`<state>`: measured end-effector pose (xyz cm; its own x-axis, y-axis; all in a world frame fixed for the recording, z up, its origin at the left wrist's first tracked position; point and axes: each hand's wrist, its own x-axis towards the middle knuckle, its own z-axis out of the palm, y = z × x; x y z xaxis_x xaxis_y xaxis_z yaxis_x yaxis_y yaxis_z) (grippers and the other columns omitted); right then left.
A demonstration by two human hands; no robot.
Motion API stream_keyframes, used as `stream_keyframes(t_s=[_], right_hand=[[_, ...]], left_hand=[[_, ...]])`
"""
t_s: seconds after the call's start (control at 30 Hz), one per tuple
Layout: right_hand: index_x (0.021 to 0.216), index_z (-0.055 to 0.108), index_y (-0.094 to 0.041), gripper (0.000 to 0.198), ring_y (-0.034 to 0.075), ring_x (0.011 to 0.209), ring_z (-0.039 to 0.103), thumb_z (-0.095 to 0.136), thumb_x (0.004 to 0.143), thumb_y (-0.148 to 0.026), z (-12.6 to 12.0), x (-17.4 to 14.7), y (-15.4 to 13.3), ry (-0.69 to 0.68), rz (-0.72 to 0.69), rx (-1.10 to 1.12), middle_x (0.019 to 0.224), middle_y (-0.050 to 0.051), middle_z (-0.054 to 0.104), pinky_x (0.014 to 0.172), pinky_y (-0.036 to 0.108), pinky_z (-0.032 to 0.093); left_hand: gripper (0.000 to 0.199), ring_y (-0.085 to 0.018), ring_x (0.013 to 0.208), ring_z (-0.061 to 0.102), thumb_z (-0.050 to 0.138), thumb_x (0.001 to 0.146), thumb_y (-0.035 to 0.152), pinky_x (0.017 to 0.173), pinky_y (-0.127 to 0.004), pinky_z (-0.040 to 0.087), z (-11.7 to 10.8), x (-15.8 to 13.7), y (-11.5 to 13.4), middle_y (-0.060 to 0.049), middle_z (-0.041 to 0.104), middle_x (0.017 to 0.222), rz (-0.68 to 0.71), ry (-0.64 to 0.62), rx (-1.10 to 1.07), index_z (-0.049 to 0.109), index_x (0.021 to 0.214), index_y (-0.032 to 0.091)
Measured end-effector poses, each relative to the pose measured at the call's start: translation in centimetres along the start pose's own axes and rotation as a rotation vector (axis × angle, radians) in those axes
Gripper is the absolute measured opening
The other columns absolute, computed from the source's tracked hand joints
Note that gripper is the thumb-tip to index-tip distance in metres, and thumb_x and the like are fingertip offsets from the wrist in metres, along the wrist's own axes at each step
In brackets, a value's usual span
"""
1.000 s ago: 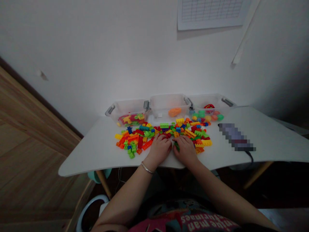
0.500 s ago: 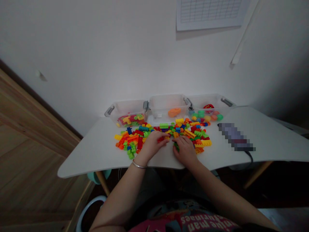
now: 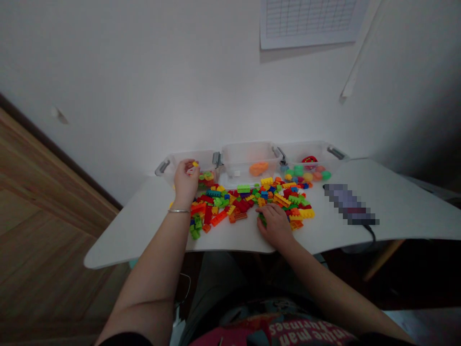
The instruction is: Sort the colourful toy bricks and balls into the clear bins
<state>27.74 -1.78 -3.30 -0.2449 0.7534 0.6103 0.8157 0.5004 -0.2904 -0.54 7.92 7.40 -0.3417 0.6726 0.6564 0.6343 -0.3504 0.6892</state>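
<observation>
My left hand [image 3: 186, 185] is raised over the left clear bin [image 3: 169, 174], its fingers pinching a small yellow toy brick [image 3: 195, 164]. Toy pieces in several colours lie inside that bin. On the table, my right hand [image 3: 276, 225] rests at the near edge of a spread of toy bricks [image 3: 219, 218], with curled fingers around a green toy brick [image 3: 262, 219] that is partly hidden. Red, orange, yellow, blue and green bricks lie loose between and behind my hands.
The middle clear bin [image 3: 248, 153] holds an orange object [image 3: 259, 168]. In the right clear bin [image 3: 324, 150] are coloured balls [image 3: 298, 170] and a red item [image 3: 309, 161]. A pixelated device [image 3: 347, 204] with a cable lies right on the white table [image 3: 126, 235]. The wall stands behind.
My left hand has moved from the brick pile up and left to the left bin, carrying a yellow toy brick. My right hand has stayed in nearly the same place.
</observation>
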Motion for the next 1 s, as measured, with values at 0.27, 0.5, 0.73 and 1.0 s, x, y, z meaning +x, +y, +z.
stream_keyframes(t_s=[0.27, 0.5, 0.73, 1.0], right_hand=[[0.102, 0.066, -0.016, 0.021, 0.026, 0.107, 0.056, 0.055, 0.085, -0.019, -0.2, 0.1, -0.1, -0.020, 0.015, 0.005, 0.100, 0.009, 0.070, 0.101, 0.041, 0.042], [0.100, 0.066, -0.018, 0.019, 0.026, 0.105, 0.057, 0.054, 0.085, -0.019, -0.2, 0.1, 0.0, -0.012, 0.006, 0.009, 0.099, 0.009, 0.070, 0.097, 0.041, 0.044], [0.099, 0.066, -0.018, 0.018, 0.026, 0.105, 0.057, 0.054, 0.085, -0.019, -0.1, 0.1, -0.1, -0.013, 0.007, -0.001, 0.099, 0.009, 0.070, 0.097, 0.041, 0.043], [0.098, 0.067, -0.018, 0.018, 0.026, 0.106, 0.057, 0.054, 0.085, -0.019, -0.1, 0.1, 0.0, -0.012, 0.008, 0.005, 0.099, 0.009, 0.070, 0.097, 0.041, 0.043]], left_hand=[[0.033, -0.025, 0.103, 0.064, 0.061, 0.078, 0.031, 0.095, -0.039, 0.046, -2.6, 2.7, -2.9, -0.006, 0.072, 0.105, -0.263, -0.039, 0.454, 0.067, 0.109, 0.023], [0.037, -0.028, 0.106, 0.061, 0.053, 0.080, 0.029, 0.101, -0.041, 0.044, -2.7, 2.8, -3.6, -0.013, 0.071, 0.109, -0.135, -0.080, 0.460, 0.070, 0.109, 0.013], [0.041, -0.033, 0.119, 0.054, 0.050, 0.081, 0.029, 0.111, -0.047, 0.034, -2.4, 3.0, -3.5, -0.019, 0.065, 0.117, -0.117, -0.084, 0.525, 0.068, 0.111, 0.007], [0.052, -0.032, 0.137, 0.037, 0.054, 0.079, 0.021, 0.117, -0.048, 0.028, -1.6, 0.6, -2.2, -0.021, 0.046, 0.142, -0.037, -0.104, 0.495, 0.055, 0.129, 0.008]])
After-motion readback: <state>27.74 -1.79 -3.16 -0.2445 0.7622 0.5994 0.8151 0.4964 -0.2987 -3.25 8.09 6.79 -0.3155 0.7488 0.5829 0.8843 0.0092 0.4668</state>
